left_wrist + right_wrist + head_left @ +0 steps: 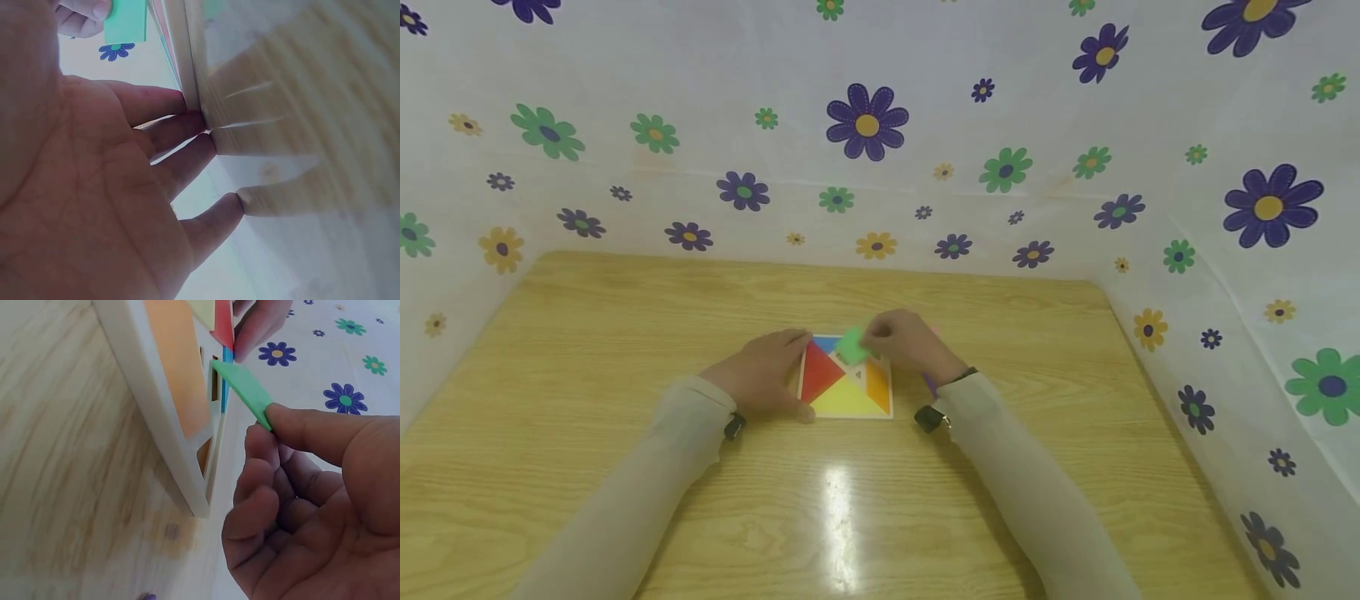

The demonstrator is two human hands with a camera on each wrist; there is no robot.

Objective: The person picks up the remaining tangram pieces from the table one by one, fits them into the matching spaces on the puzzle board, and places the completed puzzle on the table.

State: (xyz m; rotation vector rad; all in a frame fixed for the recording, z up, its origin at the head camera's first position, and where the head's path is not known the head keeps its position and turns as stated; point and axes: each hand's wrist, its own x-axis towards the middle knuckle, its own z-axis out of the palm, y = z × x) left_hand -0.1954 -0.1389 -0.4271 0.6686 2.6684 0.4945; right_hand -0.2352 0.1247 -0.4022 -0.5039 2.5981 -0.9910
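A white tangram board [164, 434] lies on the table. Set in it are a red triangle [820, 372], a yellow triangle [850, 402], an orange piece [877, 388] and a blue piece [825, 342]. My left hand [763, 372] spans the board's left side, thumb by the near corner, fingers extended. In the left wrist view its fingertips [199, 120] meet the table right at the board's edge. Between thumb and fingers my right hand [912, 340] pinches a green square tangram piece [245, 390], tilted over slots in the board's bare upper right part.
A purple piece [931, 384] lies on the wooden table [737, 500], partly hidden by the right wrist. Just past the right hand shows a bit of a pink piece [935, 331]. White flowered cloth [700, 75] walls the table at the back and sides.
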